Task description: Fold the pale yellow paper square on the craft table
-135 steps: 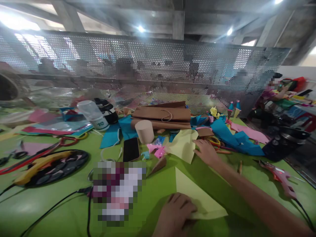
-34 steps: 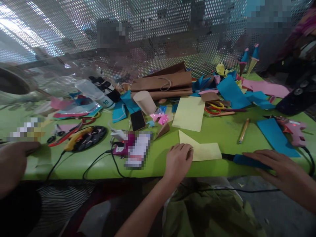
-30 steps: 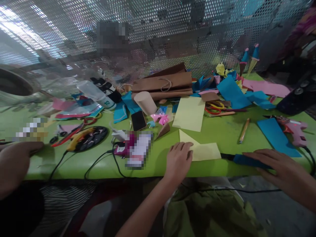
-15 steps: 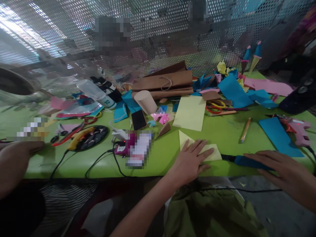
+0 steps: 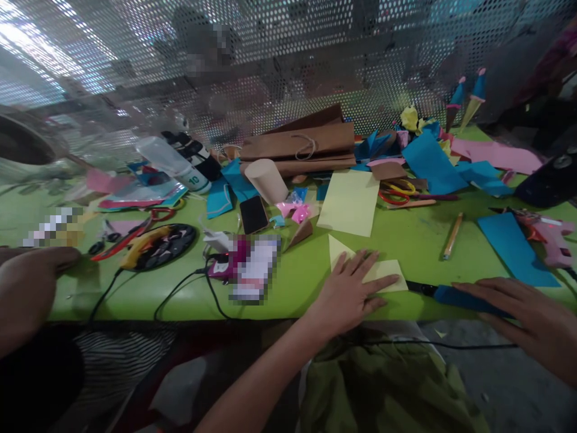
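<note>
My left hand (image 5: 347,294) lies flat with its fingers spread over a folded piece of pale yellow paper (image 5: 390,273), pressing it against the green table. One pointed corner of the paper sticks out beyond the fingers on the left. Between my right thumb and fingers is a blue-handled tool (image 5: 464,299) with a narrow dark front part, whose tip meets the right edge of the yellow paper. I cannot tell exactly what kind of tool it is. My right hand (image 5: 523,307) grips the handle from above with long, nearly straight fingers.
Beyond my left hand lies a pale yellow sheet (image 5: 349,201). A pencil (image 5: 453,236), blue paper (image 5: 514,249) and a pink glue gun (image 5: 552,237) are on the right. Phones (image 5: 253,214), cables and scissors (image 5: 399,192) lie about. Another person's hand (image 5: 27,294) is at far left.
Both my hands stay almost where they were, on the paper and the blue-handled tool. The left index finger points slightly further right, and the view has shifted a little.
</note>
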`<action>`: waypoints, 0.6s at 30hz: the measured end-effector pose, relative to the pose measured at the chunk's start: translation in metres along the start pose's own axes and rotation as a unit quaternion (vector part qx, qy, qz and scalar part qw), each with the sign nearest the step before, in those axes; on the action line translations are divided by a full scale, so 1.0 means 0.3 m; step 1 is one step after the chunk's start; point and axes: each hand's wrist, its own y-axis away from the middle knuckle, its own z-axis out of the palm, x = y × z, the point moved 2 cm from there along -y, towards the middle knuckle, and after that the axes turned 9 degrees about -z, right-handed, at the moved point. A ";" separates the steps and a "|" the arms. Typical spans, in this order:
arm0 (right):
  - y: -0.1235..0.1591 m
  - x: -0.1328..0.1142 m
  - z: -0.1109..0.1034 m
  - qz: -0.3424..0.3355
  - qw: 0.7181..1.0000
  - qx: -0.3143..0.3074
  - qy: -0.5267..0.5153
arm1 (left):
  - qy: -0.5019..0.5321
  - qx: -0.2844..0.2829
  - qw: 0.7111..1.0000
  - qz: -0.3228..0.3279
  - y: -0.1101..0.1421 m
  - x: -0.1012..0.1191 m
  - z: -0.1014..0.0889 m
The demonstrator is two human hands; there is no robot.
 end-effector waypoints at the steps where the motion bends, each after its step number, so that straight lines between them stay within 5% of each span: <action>1: 0.004 0.000 0.002 0.005 1.000 -0.003 -0.003 | 0.002 0.001 1.000 -0.001 0.000 0.000 0.001; 18: 0.014 0.038 0.026 0.038 0.998 -0.044 -0.035 | 0.005 -0.003 1.000 0.002 0.000 0.001 -0.006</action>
